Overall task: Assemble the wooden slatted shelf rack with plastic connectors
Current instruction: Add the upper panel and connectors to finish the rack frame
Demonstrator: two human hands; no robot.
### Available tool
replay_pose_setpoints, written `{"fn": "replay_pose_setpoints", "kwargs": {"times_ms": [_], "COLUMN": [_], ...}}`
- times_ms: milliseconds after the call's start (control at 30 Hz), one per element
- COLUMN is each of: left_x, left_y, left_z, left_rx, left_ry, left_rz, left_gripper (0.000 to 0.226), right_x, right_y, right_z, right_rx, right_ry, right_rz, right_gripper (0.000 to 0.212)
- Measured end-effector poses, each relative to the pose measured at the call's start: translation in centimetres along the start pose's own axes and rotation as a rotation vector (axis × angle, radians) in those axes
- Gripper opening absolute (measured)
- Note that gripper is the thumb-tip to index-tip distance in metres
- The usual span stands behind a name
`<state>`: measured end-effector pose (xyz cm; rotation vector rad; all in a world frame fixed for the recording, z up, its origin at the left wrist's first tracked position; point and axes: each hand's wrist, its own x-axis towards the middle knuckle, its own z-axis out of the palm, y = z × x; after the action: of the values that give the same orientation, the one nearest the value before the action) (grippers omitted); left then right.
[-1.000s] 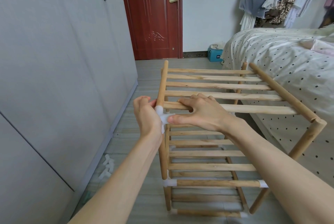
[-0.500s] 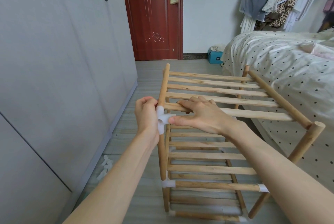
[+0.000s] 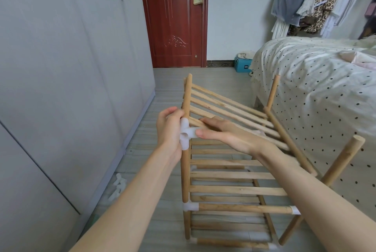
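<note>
A wooden slatted rack (image 3: pixel 230 190) stands on the floor with white plastic connectors at its lower joints. A loose top slatted panel (image 3: pixel 234 113) lies tilted over it, its right rail dropped below the post tops. My left hand (image 3: pixel 169 129) grips the front left post at a white plastic connector (image 3: pixel 186 132). My right hand (image 3: pixel 221 132) lies over the panel's nearest slats, thumb against the connector's side arm. The right front post (image 3: pixel 341 162) and a far right post (image 3: pixel 272 91) stand bare at their tops.
A grey wardrobe (image 3: pixel 61 89) runs along the left. A bed with a dotted cover (image 3: pixel 325 89) sits close on the right. Spare white connectors (image 3: pixel 119 186) lie on the floor by the wardrobe. A red door (image 3: pixel 175 18) is at the far end.
The top panel has tipped: its right rail has dropped and swung inward off the right posts. Both hands stay at the front left connector.
</note>
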<state>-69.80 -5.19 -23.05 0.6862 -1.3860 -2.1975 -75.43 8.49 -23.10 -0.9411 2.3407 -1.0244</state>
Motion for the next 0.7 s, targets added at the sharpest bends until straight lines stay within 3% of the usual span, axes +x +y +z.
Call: {"fn": "replay_pose_setpoints", "kwargs": {"times_ms": [233, 367, 500, 633, 700], "left_x": [-0.3, -0.5, -0.5, -0.6, -0.7], "left_y": [0.2, 0.5, 0.5, -0.2, -0.7], "left_z": [-0.1, -0.2, -0.4, -0.4, -0.2], "left_rx": [-0.015, -0.095, -0.221, -0.208, -0.194], "left_ry": [-0.026, -0.022, -0.004, 0.040, 0.053], "left_rz": [0.011, 0.008, 0.010, 0.089, 0.130], "left_gripper": [0.025, 0.012, 0.013, 0.016, 0.018], "right_x": [0.0, 0.1, 0.5, 0.8, 0.9], "right_y": [0.5, 0.2, -0.3, -1.2, -2.1], "right_z": [0.4, 0.1, 0.9, 1.9, 2.5], "right_rx": [0.165, 0.173, 0.273, 0.349, 0.387], "right_ry": [-0.073, -0.068, -0.116, -0.079, 0.034], "right_rz": [0.011, -0.033, -0.020, -0.072, -0.065], "right_gripper": [0.089, 0.084, 0.085, 0.040, 0.048]}}
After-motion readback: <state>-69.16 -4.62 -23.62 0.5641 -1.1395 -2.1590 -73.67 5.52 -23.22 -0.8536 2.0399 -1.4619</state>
